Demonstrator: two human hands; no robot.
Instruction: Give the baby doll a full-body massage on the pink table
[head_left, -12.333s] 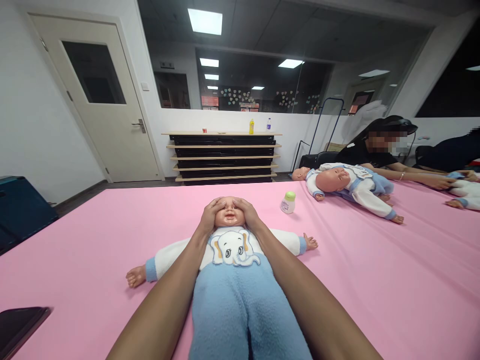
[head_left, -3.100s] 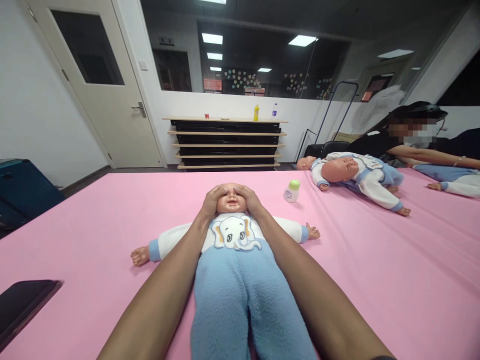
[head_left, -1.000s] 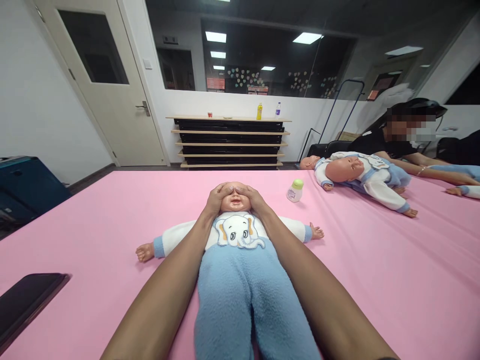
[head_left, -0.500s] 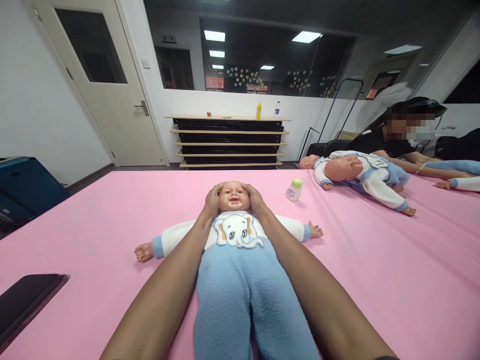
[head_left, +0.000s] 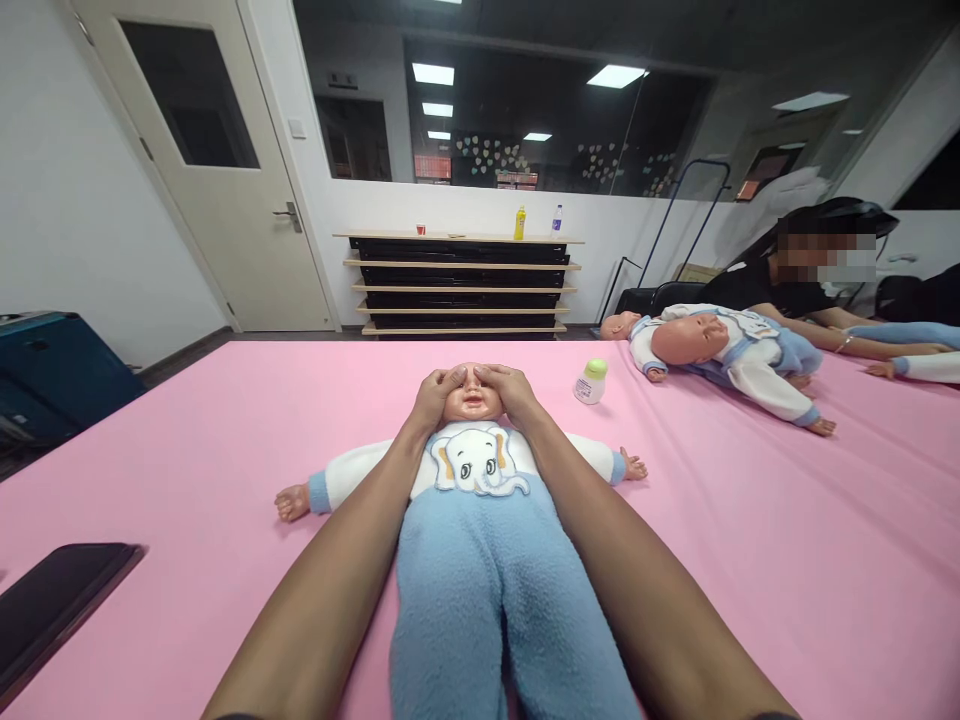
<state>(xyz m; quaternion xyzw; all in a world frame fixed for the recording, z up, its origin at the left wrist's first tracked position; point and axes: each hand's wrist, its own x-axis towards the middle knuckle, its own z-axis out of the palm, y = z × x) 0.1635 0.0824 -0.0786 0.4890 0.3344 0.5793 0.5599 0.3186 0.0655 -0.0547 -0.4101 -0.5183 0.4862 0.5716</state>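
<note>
A baby doll (head_left: 480, 540) in a white and blue outfit with an elephant on its chest lies face up, arms spread, its feet toward me. My left hand (head_left: 437, 398) wraps the left side of the doll's head, with the thumb across its brow and eye. On the other side my right hand (head_left: 513, 393) cups the head in the same way, its thumb over the other eye. Both thumbs almost meet above the nose; the mouth and chin show between my palms. My fingertips are hidden beside and behind the head.
The pink-covered table (head_left: 750, 540) carries a small green-capped bottle (head_left: 591, 382), a dark phone (head_left: 60, 610) at left, and more dolls (head_left: 720, 345) at right. A person (head_left: 810, 270) leans over the far right side. Behind stands a low shelf (head_left: 461, 290) with bottles.
Both thumbs have moved from the sides of the doll's head inward over its forehead and eyes, which are now covered. The view has shifted slightly; the doll's body stays in place.
</note>
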